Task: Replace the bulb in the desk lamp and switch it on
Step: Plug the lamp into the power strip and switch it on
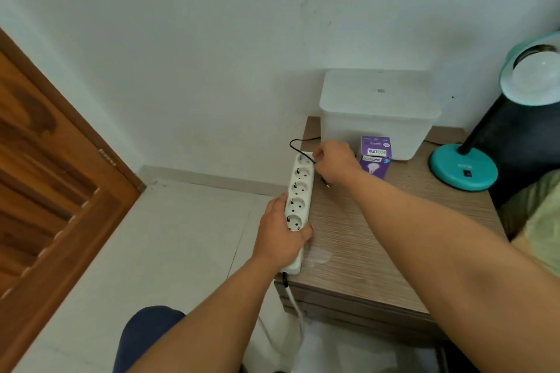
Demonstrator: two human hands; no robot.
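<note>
A teal desk lamp stands at the table's right, its round base (463, 171) on the wood. Its teal shade (531, 70) faces me with a white bulb (536, 73) inside. My left hand (280, 235) grips the near end of a white power strip (298, 191) lying along the table's left edge. My right hand (335, 160) is closed on the lamp's black plug, whose metal pins show below the hand. The black cord (295, 145) loops out from it over the strip's far end. Two purple bulb boxes (375, 157) sit just right of that hand.
A white plastic bin (378, 112) stands against the wall behind the boxes. The wooden table (378, 236) has its left edge under the strip. A brown wooden door (45, 175) is at the left, white floor tiles (166, 236) below. The strip's white cable (295, 306) hangs down.
</note>
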